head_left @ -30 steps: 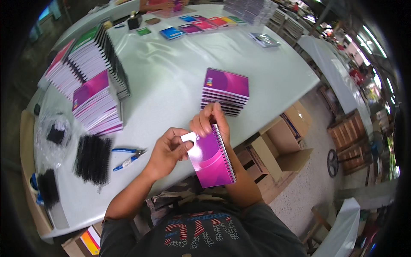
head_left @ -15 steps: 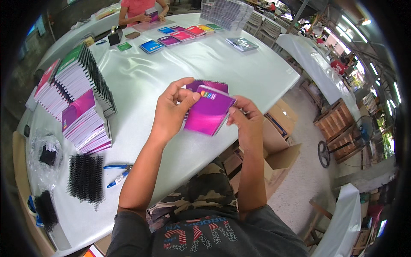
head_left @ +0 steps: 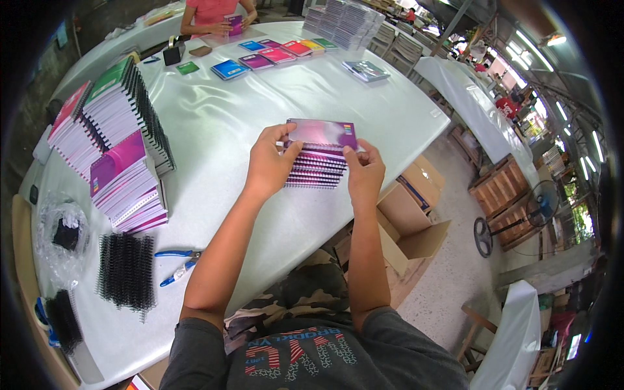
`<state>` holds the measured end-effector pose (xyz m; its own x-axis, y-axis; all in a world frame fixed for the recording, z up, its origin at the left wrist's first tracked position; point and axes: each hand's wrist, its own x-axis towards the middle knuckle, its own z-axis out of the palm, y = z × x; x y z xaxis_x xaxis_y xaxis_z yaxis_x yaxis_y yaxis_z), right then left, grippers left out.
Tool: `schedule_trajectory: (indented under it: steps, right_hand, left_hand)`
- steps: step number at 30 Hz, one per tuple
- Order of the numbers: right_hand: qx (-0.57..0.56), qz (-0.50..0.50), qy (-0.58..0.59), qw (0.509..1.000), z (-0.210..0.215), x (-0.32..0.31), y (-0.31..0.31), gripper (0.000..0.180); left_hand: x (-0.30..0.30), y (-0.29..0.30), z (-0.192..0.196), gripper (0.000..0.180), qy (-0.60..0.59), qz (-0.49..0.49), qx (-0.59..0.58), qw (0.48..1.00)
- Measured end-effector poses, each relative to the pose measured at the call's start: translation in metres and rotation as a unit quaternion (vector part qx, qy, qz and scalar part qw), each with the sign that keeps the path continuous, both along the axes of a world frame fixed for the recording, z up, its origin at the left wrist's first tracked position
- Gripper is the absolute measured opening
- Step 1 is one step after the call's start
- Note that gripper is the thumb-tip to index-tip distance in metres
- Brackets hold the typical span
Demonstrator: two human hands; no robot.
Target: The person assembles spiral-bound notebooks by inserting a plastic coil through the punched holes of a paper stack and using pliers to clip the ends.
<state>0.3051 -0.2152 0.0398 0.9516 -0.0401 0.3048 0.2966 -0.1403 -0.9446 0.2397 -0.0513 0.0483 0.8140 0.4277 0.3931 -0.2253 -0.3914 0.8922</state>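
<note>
Between both hands, a purple notebook (head_left: pixel 322 132) is held by its edges, its glossy cover catching the light. It sits on or just above a stack of purple spiral-bound notebooks (head_left: pixel 315 172); whether it rests there I cannot tell. My left hand (head_left: pixel 270 162) grips its left edge, thumb toward me. At the right edge, my right hand (head_left: pixel 366 170) pinches it between thumb and fingers. Left of my forearm lie blue-handled pliers (head_left: pixel 179 253) and a bundle of black plastic binding coils (head_left: pixel 125 270).
Tall piles of notebooks (head_left: pixel 117 104) stand at the left, with a purple-topped pile (head_left: pixel 130 185) nearer me. Colourful notebooks (head_left: pixel 276 55) lie farther back. Across the table, a person in a pink shirt (head_left: pixel 211 13) handles a purple notebook. Open cardboard boxes (head_left: pixel 416 224) stand beyond the table's right edge.
The purple notebook has turned and now lies across the top of the stack, which shows more of its coiled spines. My right hand has shifted slightly left. The person opposite has raised their notebook.
</note>
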Motion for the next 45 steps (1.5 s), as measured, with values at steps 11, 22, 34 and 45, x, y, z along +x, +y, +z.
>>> schedule_trajectory:
  steps: [11,22,34,45]
  right_hand:
    - [-0.024,0.003,-0.095,0.995,-0.039,0.005,-0.002,0.037]
    - [-0.003,0.058,-0.017,0.998,-0.034,-0.005,-0.005,0.036]
    - [-0.023,-0.018,-0.143,0.989,-0.036,-0.022,-0.020,0.043]
    - [0.262,0.397,0.250,0.843,-0.034,-0.098,0.028,0.042]
  left_hand:
    - [0.010,-0.006,-0.026,0.039,-0.024,0.062,0.049,0.997]
    - [0.014,-0.014,-0.040,0.048,-0.062,0.090,0.046,0.993]
    - [-0.061,0.055,0.064,0.043,-0.117,0.276,0.355,0.885]
    - [-0.195,0.081,0.035,0.025,0.099,0.329,0.471,0.813]
